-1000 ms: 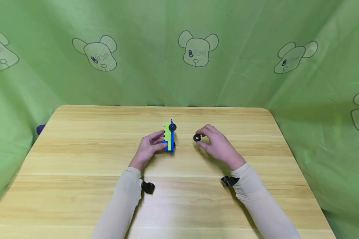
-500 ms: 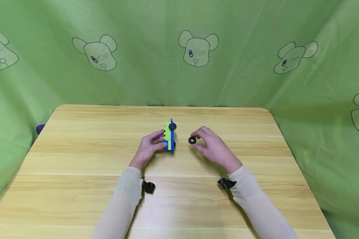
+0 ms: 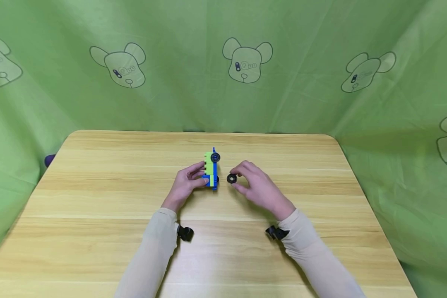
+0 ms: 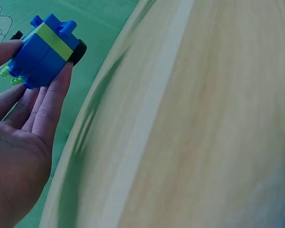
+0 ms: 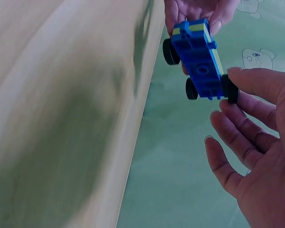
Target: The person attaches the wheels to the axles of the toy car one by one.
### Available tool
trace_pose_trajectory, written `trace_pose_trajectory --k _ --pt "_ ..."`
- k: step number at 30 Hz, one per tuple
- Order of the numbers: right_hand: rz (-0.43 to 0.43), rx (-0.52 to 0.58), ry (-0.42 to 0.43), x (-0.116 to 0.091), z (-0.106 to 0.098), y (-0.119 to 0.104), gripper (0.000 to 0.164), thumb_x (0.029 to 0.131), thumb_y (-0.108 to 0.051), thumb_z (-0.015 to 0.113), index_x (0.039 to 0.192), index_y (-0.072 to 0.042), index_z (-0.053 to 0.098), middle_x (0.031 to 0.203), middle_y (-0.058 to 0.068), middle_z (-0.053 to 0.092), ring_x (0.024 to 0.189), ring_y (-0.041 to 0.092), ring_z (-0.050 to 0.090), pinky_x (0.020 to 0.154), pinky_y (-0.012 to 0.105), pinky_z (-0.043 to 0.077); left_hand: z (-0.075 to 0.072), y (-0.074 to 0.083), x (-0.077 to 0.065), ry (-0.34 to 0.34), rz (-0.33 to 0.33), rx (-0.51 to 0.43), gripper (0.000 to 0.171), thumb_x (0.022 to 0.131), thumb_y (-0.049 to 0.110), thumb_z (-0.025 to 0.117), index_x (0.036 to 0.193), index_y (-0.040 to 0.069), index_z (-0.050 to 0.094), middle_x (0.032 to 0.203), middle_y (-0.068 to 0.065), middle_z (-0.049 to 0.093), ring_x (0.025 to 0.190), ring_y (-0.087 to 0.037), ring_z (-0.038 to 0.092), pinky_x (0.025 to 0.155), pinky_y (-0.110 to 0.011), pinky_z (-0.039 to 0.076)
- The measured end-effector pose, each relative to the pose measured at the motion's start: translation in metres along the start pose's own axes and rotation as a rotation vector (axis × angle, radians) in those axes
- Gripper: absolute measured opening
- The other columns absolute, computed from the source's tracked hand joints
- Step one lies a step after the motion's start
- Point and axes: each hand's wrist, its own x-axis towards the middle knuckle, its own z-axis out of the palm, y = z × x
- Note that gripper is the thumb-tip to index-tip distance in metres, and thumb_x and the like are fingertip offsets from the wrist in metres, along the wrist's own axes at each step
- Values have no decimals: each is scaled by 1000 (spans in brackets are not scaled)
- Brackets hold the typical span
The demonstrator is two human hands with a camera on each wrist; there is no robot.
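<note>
My left hand (image 3: 182,188) grips a toy car (image 3: 209,169) of blue and lime-green building blocks, thumb on one side and fingers on the other. The car is turned on its side, studs toward my left palm, with its blue underside facing right. A black wheel (image 3: 215,157) sits at the car's far end; another shows partly behind its near end. Between thumb and fingers of my right hand (image 3: 258,188) I pinch a loose black wheel (image 3: 229,181), a short gap right of the car. In the right wrist view this loose wheel (image 5: 233,91) overlaps the car's end.
Both hands are above a light wood table (image 3: 223,256). A green curtain (image 3: 186,99) with printed bear heads hangs behind and beside it. A black wrist camera (image 3: 186,234) is on the left sleeve, another (image 3: 277,233) on the right. Something purple (image 3: 49,159) shows past the table's left edge.
My right hand has moved left and slightly nearer to me with the loose wheel, narrowing the gap to the car. The left hand and the car have hardly moved.
</note>
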Motion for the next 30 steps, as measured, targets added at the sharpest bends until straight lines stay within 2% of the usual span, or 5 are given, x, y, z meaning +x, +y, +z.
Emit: trace_pose_trajectory --k 10,22,30 --pt "-36 1 4 4 10 -9 37 85 -12 78 119 -6 65 110 2 59 100 18 58 91 36 51 1 1 0 -8 3 43 65 82 -8 69 142 -4 46 132 -21 56 120 -30 54 96 -30 49" --pt "-65 8 14 9 19 -14 38 84 -12 79 118 -4 65 109 3 59 97 19 58 88 35 52 2 0 -1 -14 12 38 64 82 -8 69 142 -4 46 130 -21 57 119 -31 55 97 -31 49" --pt "-54 20 27 11 27 -16 33 85 -15 79 112 -7 63 106 1 58 96 22 59 84 34 52 3 -1 -1 -27 18 34 64 82 -8 68 142 -5 46 129 -23 58 119 -33 55 96 -30 49"
